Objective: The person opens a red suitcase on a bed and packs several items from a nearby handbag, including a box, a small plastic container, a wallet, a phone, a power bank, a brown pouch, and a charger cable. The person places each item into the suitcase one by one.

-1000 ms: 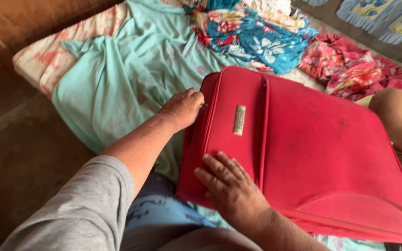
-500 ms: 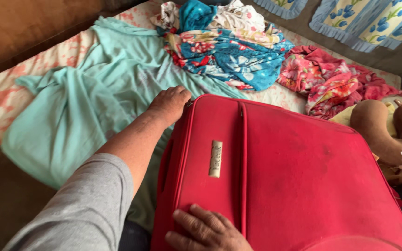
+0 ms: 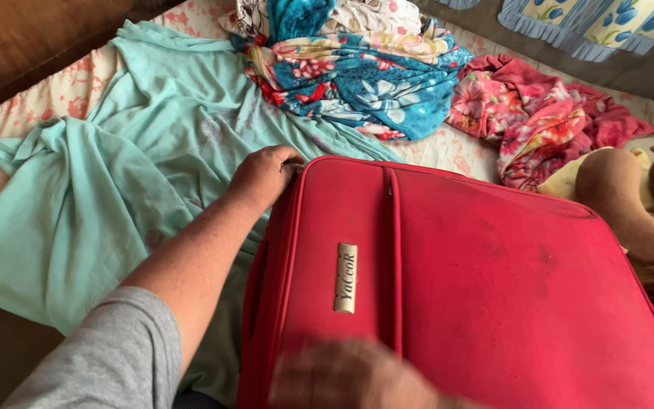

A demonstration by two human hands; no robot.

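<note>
My left hand (image 3: 263,176) grips the red suitcase (image 3: 478,295) at its top corner, steadying it on the bed's (image 3: 32,113) near edge; my right hand (image 3: 353,375), blurred, presses flat on its lid.

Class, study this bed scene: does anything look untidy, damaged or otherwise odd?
Mildly. Dark smudges mark the red suitcase lid. Clothes lie unfolded: a teal garment spread crumpled, with blue floral fabric and pink floral fabric heaped behind. Nothing looks spilled or broken.
</note>
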